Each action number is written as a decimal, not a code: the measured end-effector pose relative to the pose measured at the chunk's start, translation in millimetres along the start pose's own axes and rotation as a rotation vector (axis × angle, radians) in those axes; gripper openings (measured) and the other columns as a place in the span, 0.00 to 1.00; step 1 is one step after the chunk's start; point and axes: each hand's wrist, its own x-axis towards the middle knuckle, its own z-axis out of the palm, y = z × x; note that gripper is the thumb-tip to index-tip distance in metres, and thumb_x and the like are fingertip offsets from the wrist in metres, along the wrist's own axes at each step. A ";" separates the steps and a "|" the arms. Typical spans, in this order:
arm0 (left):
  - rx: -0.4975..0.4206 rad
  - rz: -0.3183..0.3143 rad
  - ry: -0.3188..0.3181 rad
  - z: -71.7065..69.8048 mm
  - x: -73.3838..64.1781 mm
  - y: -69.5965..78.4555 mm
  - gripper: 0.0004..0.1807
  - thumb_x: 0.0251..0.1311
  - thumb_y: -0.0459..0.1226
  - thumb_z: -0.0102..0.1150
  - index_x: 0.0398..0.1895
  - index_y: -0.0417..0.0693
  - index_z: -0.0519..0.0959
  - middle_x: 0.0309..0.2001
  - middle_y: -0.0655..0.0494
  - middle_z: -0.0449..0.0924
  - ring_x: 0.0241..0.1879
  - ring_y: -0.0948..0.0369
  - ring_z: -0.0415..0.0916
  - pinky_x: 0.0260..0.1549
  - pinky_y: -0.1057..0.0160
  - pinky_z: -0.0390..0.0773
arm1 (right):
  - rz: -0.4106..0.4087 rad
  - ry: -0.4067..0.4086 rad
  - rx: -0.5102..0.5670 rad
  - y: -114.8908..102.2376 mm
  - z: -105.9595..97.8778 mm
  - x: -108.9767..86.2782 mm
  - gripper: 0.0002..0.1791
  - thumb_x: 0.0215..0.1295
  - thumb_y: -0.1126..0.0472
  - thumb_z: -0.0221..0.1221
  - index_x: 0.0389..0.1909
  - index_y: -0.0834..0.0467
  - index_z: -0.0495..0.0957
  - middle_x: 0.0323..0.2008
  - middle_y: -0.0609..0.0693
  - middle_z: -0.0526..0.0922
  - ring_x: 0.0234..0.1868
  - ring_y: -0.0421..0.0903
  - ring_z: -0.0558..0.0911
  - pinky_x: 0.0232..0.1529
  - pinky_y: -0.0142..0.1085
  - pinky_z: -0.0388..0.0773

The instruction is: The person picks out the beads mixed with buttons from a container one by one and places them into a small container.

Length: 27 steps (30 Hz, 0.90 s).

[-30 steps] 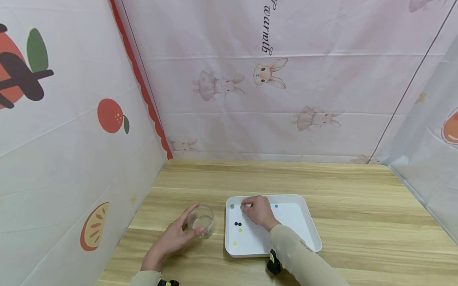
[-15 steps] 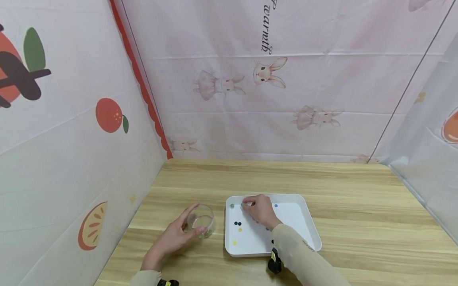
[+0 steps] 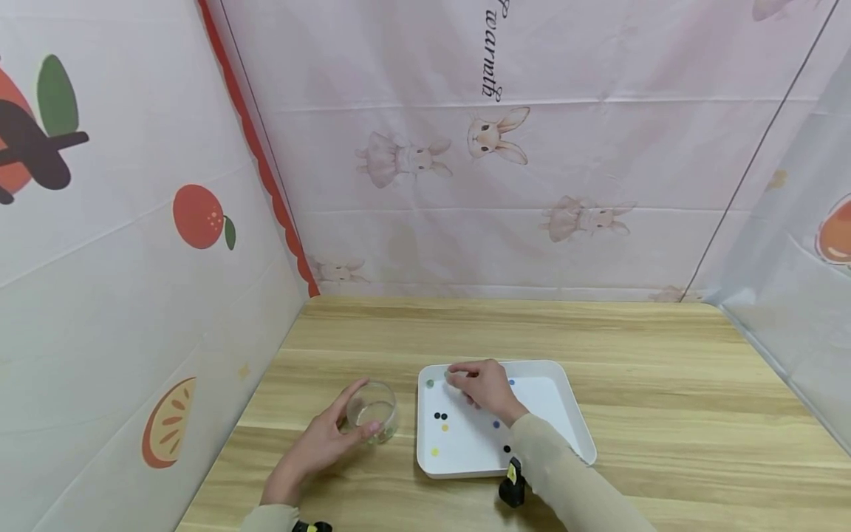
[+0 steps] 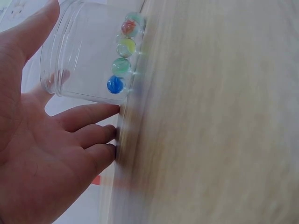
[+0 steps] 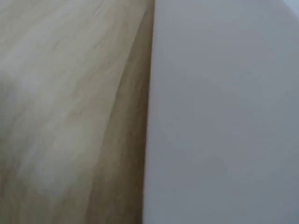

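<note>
My left hand [image 3: 322, 443] holds a clear jar [image 3: 372, 405] on the table, thumb and index finger on either side of it. In the left wrist view, several glass marbles [image 4: 121, 66] lie at the bottom of the jar, a blue marble [image 4: 116, 84] among them. My right hand [image 3: 488, 386] is over the far left of a white tray [image 3: 575, 403], pinching a small greenish marble [image 3: 448, 374] between thumb and index finger. Another greenish marble [image 3: 430, 383] rests in the tray's far left corner. The right wrist view has only the tray's side and the table, no hand.
Small round pieces lie scattered in the tray: black pieces [image 3: 441, 417], yellow pieces [image 3: 435, 451], a dark blue piece [image 3: 496, 424] and a lighter blue piece [image 3: 512, 382]. Printed cloth walls [image 3: 425, 244] enclose the wooden table [image 3: 665, 384] at the back and sides.
My right hand has risen slightly off the tray floor with the marble in its fingertips. The left hand and jar have stayed where they were.
</note>
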 end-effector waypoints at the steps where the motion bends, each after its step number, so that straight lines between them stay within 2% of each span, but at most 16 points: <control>1: -0.001 0.002 0.000 0.0 -0.1 0.0 0.44 0.68 0.53 0.69 0.82 0.79 0.56 0.76 0.28 0.64 0.73 0.32 0.68 0.67 0.27 0.69 | 0.007 -0.004 0.020 0.0 0.0 0.2 0.11 0.69 0.56 0.70 0.50 0.50 0.91 0.16 0.48 0.79 0.14 0.40 0.72 0.17 0.30 0.69; 16: 0.008 -0.002 -0.001 -0.7 -1.2 0.8 0.43 0.69 0.53 0.68 0.81 0.80 0.55 0.77 0.29 0.63 0.74 0.31 0.67 0.67 0.27 0.69 | 0.030 -0.067 0.200 -4.9 -0.7 -0.3 0.15 0.68 0.49 0.71 0.52 0.48 0.90 0.25 0.51 0.83 0.23 0.42 0.76 0.25 0.32 0.76; 27: 0.017 -0.006 -0.004 -2.6 -0.1 1.0 0.44 0.68 0.54 0.68 0.82 0.81 0.55 0.77 0.28 0.63 0.73 0.31 0.67 0.66 0.26 0.70 | 0.005 -0.124 0.240 -14.0 1.2 -1.7 0.17 0.68 0.47 0.70 0.53 0.50 0.89 0.28 0.55 0.84 0.26 0.42 0.77 0.27 0.32 0.77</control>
